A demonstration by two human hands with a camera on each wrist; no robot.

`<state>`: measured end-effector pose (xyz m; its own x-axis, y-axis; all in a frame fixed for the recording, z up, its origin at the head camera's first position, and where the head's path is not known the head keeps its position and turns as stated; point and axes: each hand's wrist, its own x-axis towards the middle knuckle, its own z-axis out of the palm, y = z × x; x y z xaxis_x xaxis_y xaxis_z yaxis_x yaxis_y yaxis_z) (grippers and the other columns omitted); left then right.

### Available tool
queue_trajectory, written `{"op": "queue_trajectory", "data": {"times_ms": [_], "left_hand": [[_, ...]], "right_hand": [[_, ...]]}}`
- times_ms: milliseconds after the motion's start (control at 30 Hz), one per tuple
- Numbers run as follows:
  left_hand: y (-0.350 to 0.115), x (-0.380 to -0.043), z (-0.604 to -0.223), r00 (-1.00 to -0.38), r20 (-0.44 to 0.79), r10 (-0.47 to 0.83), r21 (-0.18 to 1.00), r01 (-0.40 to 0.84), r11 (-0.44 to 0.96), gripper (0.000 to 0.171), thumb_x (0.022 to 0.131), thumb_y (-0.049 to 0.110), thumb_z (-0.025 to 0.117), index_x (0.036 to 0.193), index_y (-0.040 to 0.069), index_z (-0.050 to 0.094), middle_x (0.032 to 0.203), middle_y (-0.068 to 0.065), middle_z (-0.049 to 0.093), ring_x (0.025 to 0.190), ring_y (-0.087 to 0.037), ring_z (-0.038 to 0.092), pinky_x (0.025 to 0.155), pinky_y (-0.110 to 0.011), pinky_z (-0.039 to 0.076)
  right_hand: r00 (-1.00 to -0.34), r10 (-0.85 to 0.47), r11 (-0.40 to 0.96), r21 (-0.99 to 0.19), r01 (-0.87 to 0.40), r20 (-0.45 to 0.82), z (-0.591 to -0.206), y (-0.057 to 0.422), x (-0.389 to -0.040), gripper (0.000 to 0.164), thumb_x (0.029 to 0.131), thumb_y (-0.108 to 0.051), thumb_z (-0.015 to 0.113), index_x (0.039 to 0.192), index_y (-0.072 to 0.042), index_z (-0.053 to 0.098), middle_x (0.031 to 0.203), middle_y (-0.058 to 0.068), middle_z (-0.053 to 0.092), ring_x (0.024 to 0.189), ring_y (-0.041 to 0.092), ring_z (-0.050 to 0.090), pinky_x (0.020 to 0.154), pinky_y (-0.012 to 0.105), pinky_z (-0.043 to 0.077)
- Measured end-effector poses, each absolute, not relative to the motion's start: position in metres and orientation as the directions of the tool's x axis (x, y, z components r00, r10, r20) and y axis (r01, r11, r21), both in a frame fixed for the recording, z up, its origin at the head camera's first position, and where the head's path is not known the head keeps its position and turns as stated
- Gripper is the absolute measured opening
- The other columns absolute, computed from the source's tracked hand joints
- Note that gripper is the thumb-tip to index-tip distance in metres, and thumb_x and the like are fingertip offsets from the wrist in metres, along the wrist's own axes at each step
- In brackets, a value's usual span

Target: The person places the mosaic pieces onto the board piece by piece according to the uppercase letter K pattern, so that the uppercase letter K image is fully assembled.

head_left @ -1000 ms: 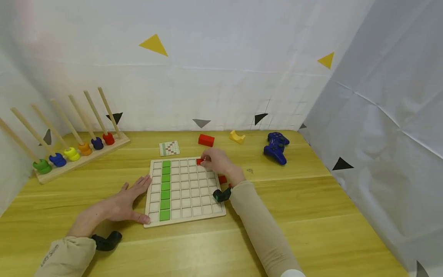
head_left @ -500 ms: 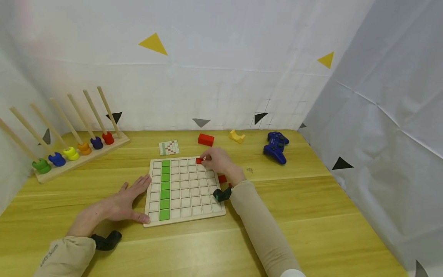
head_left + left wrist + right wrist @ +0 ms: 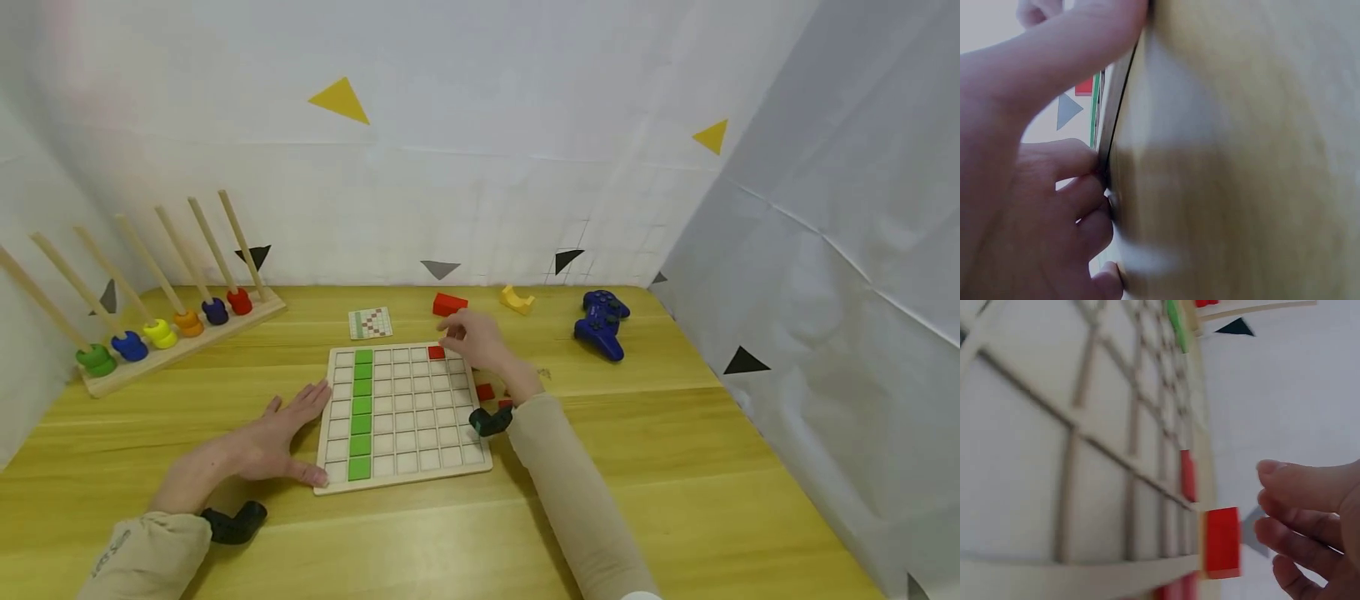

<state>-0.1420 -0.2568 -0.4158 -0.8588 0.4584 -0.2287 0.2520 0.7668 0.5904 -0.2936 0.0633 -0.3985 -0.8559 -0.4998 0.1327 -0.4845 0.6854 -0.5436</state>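
A wooden grid board (image 3: 406, 480) lies on the table, with a column of green tiles (image 3: 362, 406) in its second column. One red tile (image 3: 437, 353) sits in a cell of the far row, towards the right. My left hand (image 3: 273, 442) is spread on the table, thumb and fingertips against the board's left edge. Just above the board's far right corner hovers my right hand (image 3: 480, 337), near the red tile but apart from it. Its fingers are loosely bent and hold nothing, as the right wrist view shows.
Loose red tiles (image 3: 486, 392) lie at the board's right side, partly under my right wrist. Behind the board are a pattern card (image 3: 371, 323), a red block (image 3: 449, 305) and a yellow arch block (image 3: 517, 300). A blue game controller (image 3: 602, 323) lies right, a peg stacker (image 3: 180, 344) left.
My right hand has let go of the red tile and lifted slightly up and away from it. The tile stays in its cell. My left hand keeps its place by the board.
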Motion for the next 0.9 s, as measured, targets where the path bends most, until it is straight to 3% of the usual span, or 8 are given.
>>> {"op": "queue_trajectory", "data": {"times_ms": [167,600,900], "left_hand": [[-0.256,-0.143,-0.416,-0.859,-0.220,0.463,0.586,0.262,0.766,0.127,0.071,0.056,0.083,0.158,-0.004,0.012,0.166,-0.025,0.004,0.152,-0.047,0.000,0.115,-0.071,-0.006],[-0.258,-0.142,-0.419,-0.857,-0.219,0.467,0.595,0.262,0.760,0.127,0.072,0.055,0.083,0.158,-0.003,0.011,0.166,-0.025,0.003,0.152,-0.047,-0.001,0.115,-0.071,-0.006],[-0.259,-0.142,-0.418,-0.855,-0.218,0.471,0.604,0.261,0.753,0.127,0.072,0.055,0.083,0.158,-0.004,0.010,0.166,-0.025,0.002,0.151,-0.047,-0.002,0.115,-0.071,-0.007]], "right_hand": [[-0.845,-0.487,0.647,-0.559,-0.519,0.221,-0.380,0.085,-0.292,0.020,0.095,-0.013,0.068,0.113,-0.006,0.073,0.099,0.008,0.066,0.089,0.022,0.061,0.078,0.033,0.052],[-0.897,-0.439,0.707,-0.593,-0.387,0.062,-0.403,0.122,-0.306,0.028,0.098,-0.018,0.066,0.123,-0.004,0.069,0.114,0.009,0.065,0.099,0.025,0.062,0.083,0.038,0.055],[-0.873,-0.488,0.740,-0.531,-0.413,-0.001,-0.418,0.118,-0.310,0.030,0.099,-0.011,0.062,0.128,-0.006,0.066,0.117,0.012,0.063,0.097,0.025,0.059,0.088,0.038,0.053]]}}
